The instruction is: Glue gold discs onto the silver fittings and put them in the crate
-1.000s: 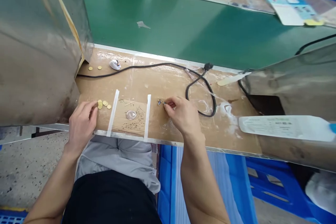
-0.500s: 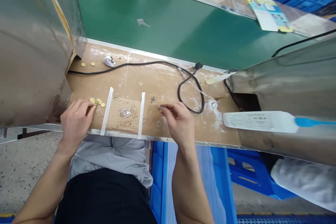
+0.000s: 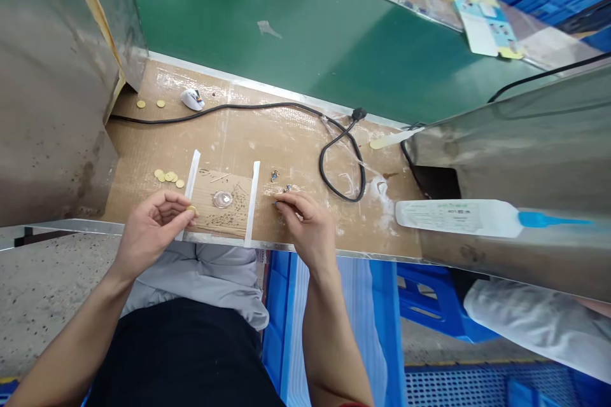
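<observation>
My left hand [image 3: 155, 226] pinches a small gold disc [image 3: 192, 209] between thumb and fingers, just left of the left white strip [image 3: 189, 184]. A few more gold discs [image 3: 167, 176] lie on the cardboard bench top [image 3: 286, 140] beyond it. My right hand [image 3: 305, 222] is closed in a pinch on a tiny dark part at its fingertips, right of the right white strip [image 3: 251, 200]. Between the strips sit a clear round lens [image 3: 222, 199] and scattered tiny pins. Two small metal parts [image 3: 280, 182] lie just beyond my right fingers.
A black cable [image 3: 334, 159] loops across the bench. A white glue bottle with a blue tip [image 3: 477, 218] lies at the right on a metal housing [image 3: 525, 159]. Another metal housing [image 3: 48, 89] stands left. A green conveyor belt [image 3: 310, 38] runs behind. Blue crates [image 3: 420, 305] sit below.
My left hand has picked a gold disc from the pile and drawn it back toward the left strip. My right hand has moved left and nearer with its pinch, leaving a metal part behind.
</observation>
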`<action>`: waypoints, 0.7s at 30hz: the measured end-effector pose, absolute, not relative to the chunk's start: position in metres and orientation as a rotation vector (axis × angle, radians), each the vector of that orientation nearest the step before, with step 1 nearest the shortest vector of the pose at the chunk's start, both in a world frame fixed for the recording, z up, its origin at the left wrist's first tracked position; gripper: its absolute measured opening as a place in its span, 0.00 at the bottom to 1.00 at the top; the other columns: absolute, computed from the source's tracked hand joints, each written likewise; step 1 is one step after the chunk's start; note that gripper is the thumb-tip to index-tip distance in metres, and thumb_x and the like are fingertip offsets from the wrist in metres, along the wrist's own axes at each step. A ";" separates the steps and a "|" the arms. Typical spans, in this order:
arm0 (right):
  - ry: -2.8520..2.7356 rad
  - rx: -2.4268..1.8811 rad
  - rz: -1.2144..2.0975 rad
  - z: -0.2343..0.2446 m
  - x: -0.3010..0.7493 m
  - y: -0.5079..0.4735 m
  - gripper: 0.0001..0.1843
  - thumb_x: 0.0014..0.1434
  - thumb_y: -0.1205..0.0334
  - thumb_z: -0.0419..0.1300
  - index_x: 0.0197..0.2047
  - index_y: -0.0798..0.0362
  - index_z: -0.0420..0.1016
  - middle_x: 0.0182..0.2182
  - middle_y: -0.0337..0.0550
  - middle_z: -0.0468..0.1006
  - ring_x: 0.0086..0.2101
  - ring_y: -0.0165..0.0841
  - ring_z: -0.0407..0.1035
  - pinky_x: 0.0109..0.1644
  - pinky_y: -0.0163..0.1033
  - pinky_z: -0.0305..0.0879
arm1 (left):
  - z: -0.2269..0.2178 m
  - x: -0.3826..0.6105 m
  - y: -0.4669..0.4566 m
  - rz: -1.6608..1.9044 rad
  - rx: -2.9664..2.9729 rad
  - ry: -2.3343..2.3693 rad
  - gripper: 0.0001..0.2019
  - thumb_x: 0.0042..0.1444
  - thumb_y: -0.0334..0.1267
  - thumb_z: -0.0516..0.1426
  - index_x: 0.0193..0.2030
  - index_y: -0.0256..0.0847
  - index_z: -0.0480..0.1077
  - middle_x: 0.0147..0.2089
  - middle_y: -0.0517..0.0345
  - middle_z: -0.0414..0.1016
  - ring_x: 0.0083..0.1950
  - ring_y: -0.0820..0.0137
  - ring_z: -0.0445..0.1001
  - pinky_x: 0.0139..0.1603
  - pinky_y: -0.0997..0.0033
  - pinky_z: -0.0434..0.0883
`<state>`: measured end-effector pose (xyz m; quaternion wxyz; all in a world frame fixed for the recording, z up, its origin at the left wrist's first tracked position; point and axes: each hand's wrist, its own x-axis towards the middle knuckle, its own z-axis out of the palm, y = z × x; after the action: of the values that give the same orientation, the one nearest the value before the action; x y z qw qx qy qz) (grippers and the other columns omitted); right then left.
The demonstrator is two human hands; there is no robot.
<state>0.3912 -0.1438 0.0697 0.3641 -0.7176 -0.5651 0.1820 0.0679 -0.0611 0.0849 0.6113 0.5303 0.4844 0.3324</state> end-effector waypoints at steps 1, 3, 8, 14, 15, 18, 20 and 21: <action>-1.473 -1.838 0.435 0.068 0.389 -0.145 0.11 0.75 0.59 0.64 0.49 0.43 0.90 0.49 0.44 0.90 0.50 0.43 0.84 0.57 0.52 0.81 | 0.082 0.071 -0.063 0.765 1.214 1.095 0.13 0.66 0.47 0.74 0.50 0.42 0.85 0.41 0.53 0.90 0.40 0.64 0.89 0.45 0.66 0.88; -1.499 -1.819 0.410 0.063 0.386 -0.146 0.12 0.77 0.58 0.63 0.49 0.42 0.90 0.49 0.44 0.90 0.50 0.42 0.84 0.57 0.52 0.82 | 0.075 0.078 -0.067 0.767 1.220 1.074 0.13 0.68 0.48 0.73 0.52 0.43 0.88 0.44 0.53 0.91 0.43 0.63 0.90 0.48 0.65 0.89; -1.435 -1.796 0.374 0.055 0.378 -0.148 0.11 0.77 0.57 0.65 0.50 0.40 0.91 0.48 0.43 0.90 0.49 0.41 0.85 0.55 0.52 0.82 | 0.065 0.084 -0.072 0.714 1.176 1.048 0.16 0.68 0.49 0.73 0.58 0.47 0.89 0.45 0.54 0.91 0.46 0.62 0.90 0.52 0.63 0.90; -1.227 -1.638 0.473 0.060 0.342 -0.143 0.05 0.73 0.56 0.70 0.49 0.41 0.90 0.45 0.43 0.90 0.46 0.43 0.86 0.52 0.53 0.87 | 0.064 0.082 -0.071 0.695 1.213 1.033 0.16 0.72 0.52 0.69 0.56 0.44 0.89 0.43 0.53 0.90 0.42 0.64 0.88 0.48 0.65 0.88; -1.225 -1.615 0.460 0.061 0.336 -0.141 0.05 0.73 0.56 0.71 0.49 0.41 0.90 0.45 0.43 0.90 0.46 0.43 0.86 0.53 0.54 0.87 | 0.065 0.082 -0.071 0.695 1.226 1.024 0.16 0.74 0.52 0.68 0.53 0.44 0.89 0.42 0.53 0.89 0.41 0.65 0.87 0.46 0.66 0.88; -1.266 -1.578 0.385 0.065 0.321 -0.135 0.05 0.73 0.59 0.71 0.48 0.40 0.90 0.46 0.43 0.90 0.48 0.43 0.86 0.56 0.54 0.85 | 0.067 0.083 -0.072 0.702 1.243 1.010 0.15 0.76 0.52 0.65 0.48 0.43 0.88 0.39 0.54 0.88 0.39 0.67 0.85 0.42 0.70 0.85; -1.295 -1.571 0.368 0.067 0.316 -0.131 0.05 0.74 0.60 0.70 0.48 0.39 0.90 0.46 0.42 0.90 0.48 0.42 0.86 0.56 0.53 0.85 | 0.068 0.084 -0.072 0.721 1.218 1.018 0.14 0.75 0.50 0.66 0.51 0.43 0.88 0.38 0.55 0.87 0.38 0.68 0.84 0.42 0.70 0.85; -1.308 -1.576 0.364 0.067 0.314 -0.130 0.06 0.74 0.60 0.70 0.48 0.39 0.90 0.46 0.43 0.90 0.48 0.42 0.86 0.56 0.53 0.85 | 0.068 0.084 -0.073 0.726 1.204 1.022 0.14 0.75 0.50 0.66 0.54 0.43 0.88 0.38 0.56 0.88 0.37 0.68 0.84 0.42 0.70 0.85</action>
<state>0.3139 -0.1298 0.0673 0.5062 -0.6533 -0.5423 0.1508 0.0838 -0.0730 0.0679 0.6456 0.5290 0.4489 0.3192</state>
